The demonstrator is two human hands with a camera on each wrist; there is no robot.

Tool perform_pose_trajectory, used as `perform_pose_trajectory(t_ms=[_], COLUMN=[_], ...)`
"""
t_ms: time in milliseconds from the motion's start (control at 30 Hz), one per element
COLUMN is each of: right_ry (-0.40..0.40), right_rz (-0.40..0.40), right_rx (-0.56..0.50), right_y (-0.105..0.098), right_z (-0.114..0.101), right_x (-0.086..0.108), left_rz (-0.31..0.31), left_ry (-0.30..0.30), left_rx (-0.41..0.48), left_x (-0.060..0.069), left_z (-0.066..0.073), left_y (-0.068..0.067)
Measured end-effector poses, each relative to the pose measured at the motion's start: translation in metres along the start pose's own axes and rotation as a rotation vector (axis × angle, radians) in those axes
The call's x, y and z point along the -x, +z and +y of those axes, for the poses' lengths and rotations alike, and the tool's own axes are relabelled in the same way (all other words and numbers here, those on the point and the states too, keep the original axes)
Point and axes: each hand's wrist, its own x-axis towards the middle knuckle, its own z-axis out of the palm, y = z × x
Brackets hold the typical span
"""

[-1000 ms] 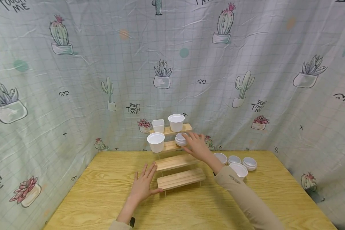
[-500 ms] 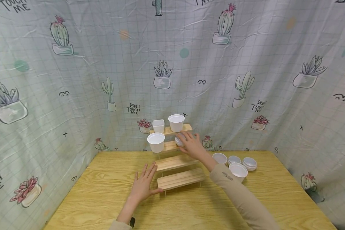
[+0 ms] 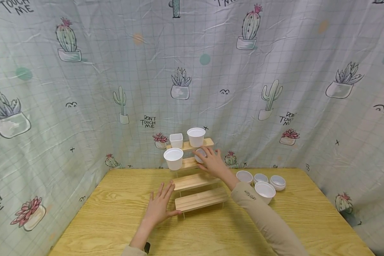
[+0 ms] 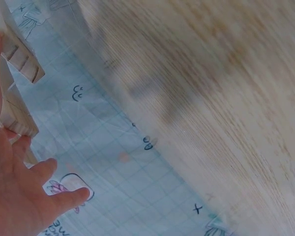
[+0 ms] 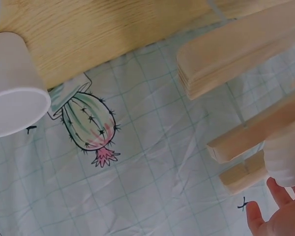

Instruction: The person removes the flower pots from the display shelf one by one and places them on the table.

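A four-step wooden stand (image 3: 201,200) rises in the middle of the table. My right hand (image 3: 212,164) has its fingers curled round a small, low white flowerpot (image 3: 200,156) on the second step from the top. In the right wrist view, fingertips touch the side of that flowerpot (image 5: 287,155). A taller round white pot (image 3: 174,159) sits to its left on the same step. Along the top step are a square white pot (image 3: 176,140) and a round one (image 3: 196,137). My left hand (image 3: 158,209), fingers spread and straight, touches the left ends of the two lower steps.
Several white pots stand on the table right of the stand, among them a tall one (image 3: 265,191) and a ribbed low one (image 3: 277,182). A cactus-print curtain (image 3: 192,71) hangs behind and beside the wooden table (image 3: 108,220).
My right hand has moved slightly left and farther over the low flowerpot, covering more of it. The left hand keeps its place against the stand.
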Motion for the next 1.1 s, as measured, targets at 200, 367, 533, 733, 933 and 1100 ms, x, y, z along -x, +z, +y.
perform_pose_trajectory(t_ms=[200,367,533,733,933,1100], right_ry=[-0.01,-0.02,-0.031,-0.037,-0.037,-0.041], right_rz=[0.026,0.039,0.065,0.093,0.095,0.099], right_rx=[0.007,0.03,0.042,0.041,0.062,0.065], right_y=[0.0008,0.0015,0.0024,0.0021,0.0012,-0.0006], right_z=[0.0003,0.0009,0.0014,0.0018,0.0026,0.0029], right_x=[0.0001,0.0002,0.0005,0.0018,0.0035,0.0055], left_rz=[0.008,0.016,0.015,0.016,-0.001,0.006], left_ry=[0.002,0.002,0.001,0.0,-0.01,-0.004], left_rx=[-0.005,0.004,0.01,0.008,0.007,0.013], left_x=[0.0001,0.0014,0.0017,0.0011,0.0005,0.0005], left_z=[0.0001,0.0008,0.0003,0.0,0.0013,0.002], left_y=[0.0008,0.0,0.0003,0.0003,-0.0005,-0.0015])
